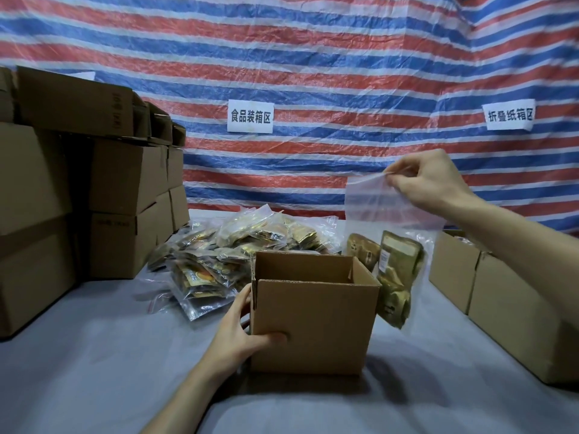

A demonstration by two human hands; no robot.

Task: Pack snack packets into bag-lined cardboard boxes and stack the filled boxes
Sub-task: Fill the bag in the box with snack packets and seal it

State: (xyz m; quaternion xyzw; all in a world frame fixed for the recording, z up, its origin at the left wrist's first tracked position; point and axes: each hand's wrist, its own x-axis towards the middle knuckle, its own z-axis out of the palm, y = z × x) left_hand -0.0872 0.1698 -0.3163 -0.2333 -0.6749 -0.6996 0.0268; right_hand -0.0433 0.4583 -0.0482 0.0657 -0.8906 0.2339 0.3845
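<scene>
- Head view, nearest item: the left hand (241, 335) grips the lower left corner of the open box (313, 324). The thumb lies flat on the front face and the fingers wrap round the left wall.
- The open box stands upright on the grey table (109, 355), at centre, with its top flaps up. The inner wall that shows is plain brown cardboard.
- The right hand (429, 180) is raised to the right of the box, with thumb and fingertips pinching the top edge of a clear bag (385, 208).
- The clear bag hangs in the air from that pinch, behind the box's right rear corner. It carries olive-gold snack packets (398, 274) in its lower half (their number cannot be told).
- A pile of bagged packets (238, 249) lies on the table just behind and to the left of the open box.
- Closed stacked boxes (125, 177) stand in several tiers at the left of the table.
- Further side boxes (507, 296) stand in a row along the right edge.
- A red, white and blue striped tarp (313, 57) forms the back wall and bears two white paper signs (250, 116) with printed characters.
</scene>
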